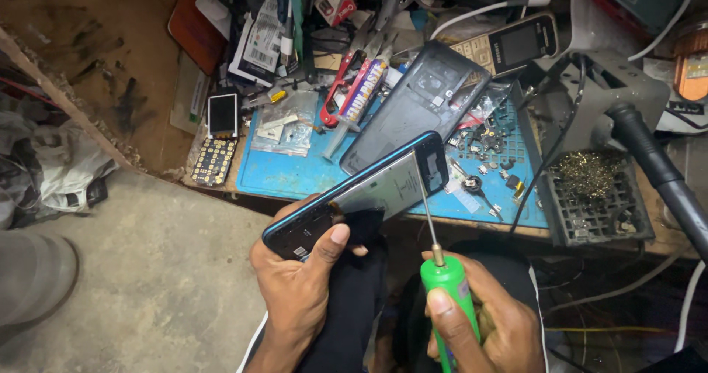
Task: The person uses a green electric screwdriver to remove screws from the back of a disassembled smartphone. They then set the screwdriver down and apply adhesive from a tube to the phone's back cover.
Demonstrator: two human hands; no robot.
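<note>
The left hand point(299, 288) is gripping an opened smartphone point(361, 192) by its lower end, thumb pressing on the dark inner face and the fingers wrapping behind. The phone is tilting up and to the right, its blue-edged frame rising toward the counter point(291, 177), its metal inner plate facing the camera. The right hand point(487, 321) is clenching the green handle of a screwdriver point(442, 277), thumb lying along the handle. The thin shaft is running up and slightly left, and its tip is touching the upper end of the phone near the dark camera section. Both hands are hovering over the person's lap, in front of the counter's near edge, with the phone's top end overlapping that edge in the view.

On the counter a blue work mat point(280, 172) is lying, and on it a detached dark back cover point(417, 104) is resting just beyond the phone's upper end. Small screws and parts point(490, 159) are scattered to the right of the screwdriver tip. A black grid tray with brass wool point(590, 196) is sitting at the counter's right edge, close to the right hand's side. A small keypad phone point(221, 115) and its loose keypad are lying at the mat's left edge. To the left, bare concrete floor point(162, 270) is offering open room beside the left hand.
</note>
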